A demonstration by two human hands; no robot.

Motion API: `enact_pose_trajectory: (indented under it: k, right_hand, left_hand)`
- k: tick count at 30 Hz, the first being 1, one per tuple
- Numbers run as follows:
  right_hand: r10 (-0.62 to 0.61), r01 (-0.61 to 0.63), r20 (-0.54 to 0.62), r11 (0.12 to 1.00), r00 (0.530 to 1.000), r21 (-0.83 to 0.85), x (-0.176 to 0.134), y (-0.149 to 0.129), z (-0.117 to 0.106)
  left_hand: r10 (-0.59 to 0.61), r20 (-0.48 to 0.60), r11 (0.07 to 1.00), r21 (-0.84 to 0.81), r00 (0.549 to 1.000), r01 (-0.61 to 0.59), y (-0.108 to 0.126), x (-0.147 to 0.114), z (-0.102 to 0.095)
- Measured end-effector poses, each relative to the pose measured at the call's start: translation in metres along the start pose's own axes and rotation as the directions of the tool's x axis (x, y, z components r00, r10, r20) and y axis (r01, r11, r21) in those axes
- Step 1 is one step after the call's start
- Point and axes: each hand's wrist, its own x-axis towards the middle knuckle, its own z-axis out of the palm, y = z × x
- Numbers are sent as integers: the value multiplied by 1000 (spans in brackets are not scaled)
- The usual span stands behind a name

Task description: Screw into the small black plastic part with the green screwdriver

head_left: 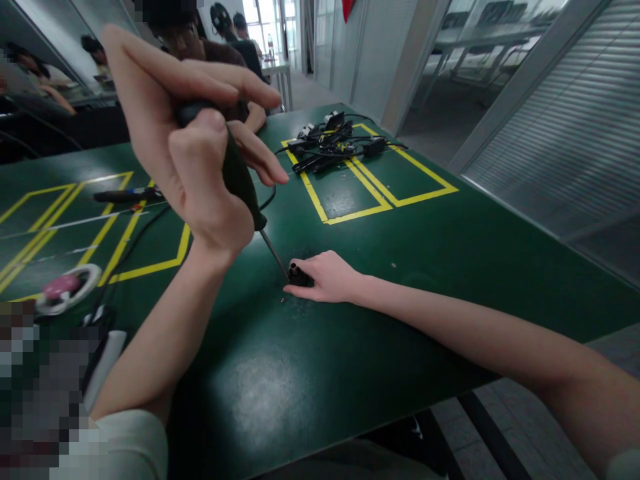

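Observation:
My left hand [200, 133] is raised over the table, its thumb and palm against the dark handle of a screwdriver [243, 180]. Some of its fingers stick out past the handle. The thin metal shaft slants down to the right, its tip at a small black part [300, 277] with a round metal ring on top. My right hand [330, 277] pinches that part between thumb and fingers, low on the green table [425, 320]. A tiny loose piece [283, 300], perhaps a screw, lies just left of the part.
Black cables and adapters [335, 140] are heaped inside yellow tape at the back. To the left lie a dark-handled tool [127, 195], a white ring with a pink piece [63, 288] and a cable. A person [215, 57] sits across the table.

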Motion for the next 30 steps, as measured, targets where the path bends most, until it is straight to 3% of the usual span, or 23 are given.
enact_pose_trajectory:
  k: [3,6,8,11,15,19,22,23,24,25,27,28,30]
  right_hand:
    - [0,0,8,1000,1000,-4,0,0,-1]
    - [-2,2,10,1000,1000,-1,1,1,1]
    - [-3,3,19,1000,1000,3,1,2,2]
    - [1,-1,33,1000,999,-2,1,3,2]
    - [4,-3,55,1000,998,-15,1,3,2]
    - [-1,2,57,1000,998,-18,2,4,1]
    - [-12,13,74,1000,997,-15,1,3,-1]
    - [-17,18,79,1000,997,-11,1,3,-2]
    - [-22,22,77,1000,997,-9,1,2,-2]
    - [-24,25,72,1000,997,-9,0,1,-3]
    - [-25,26,59,1000,998,-15,-1,-1,-3]
    - [-23,24,53,1000,998,-20,-1,-1,-3]
    - [-19,21,50,999,999,-26,-1,-2,-3]
  left_hand:
    - [283,-8,953,112,959,-280,-3,3,2]
    - [345,23,927,152,938,-344,-8,12,-6]
    - [367,148,901,190,918,-390,-10,17,-13]
    - [369,224,882,219,902,-416,-8,19,-21]
    - [429,328,788,320,842,-526,-6,16,-25]
    - [420,354,734,409,836,-542,-6,14,-30]
    - [421,346,762,366,838,-534,-6,13,-33]
    - [399,352,791,334,847,-512,-6,12,-32]
    - [279,438,829,339,854,-445,-5,11,-31]
    - [327,425,841,277,844,-465,-5,10,-29]
    - [361,188,879,260,914,-400,-6,8,-26]
    - [392,188,870,242,900,-429,-6,8,-25]
    - [391,338,829,274,856,-487,-5,8,-26]
